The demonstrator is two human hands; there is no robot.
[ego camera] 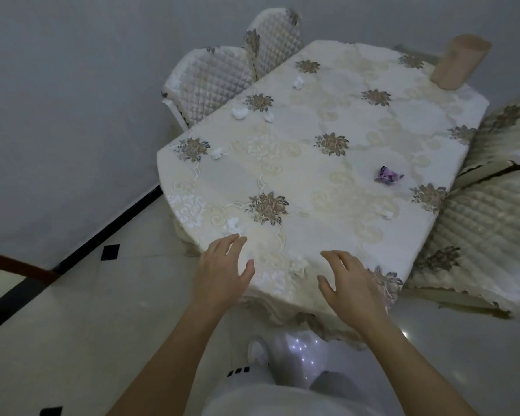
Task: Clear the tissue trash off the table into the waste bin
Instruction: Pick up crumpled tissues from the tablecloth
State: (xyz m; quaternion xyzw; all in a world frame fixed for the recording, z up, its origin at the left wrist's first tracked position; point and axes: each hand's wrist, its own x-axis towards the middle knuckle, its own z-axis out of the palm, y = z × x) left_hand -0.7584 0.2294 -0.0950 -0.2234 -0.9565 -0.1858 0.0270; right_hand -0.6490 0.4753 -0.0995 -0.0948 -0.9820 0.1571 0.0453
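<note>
Here, left hand and right hand hover spread, empty, at the table edge — tissue wad near.

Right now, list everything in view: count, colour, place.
tissue wads: at least six, white, scattered on the tablecloth, mostly left side
wrapper: one, purple, crumpled, right of centre
tablecloth: one, cream with brown flowers, centre of view
cylinder: one, peach, far right corner
chairs: at least three, cream quilted covers, one far left, two right
floor: pale tiles, black insets
left hand: open, over near edge
right hand: open, over near edge
</note>
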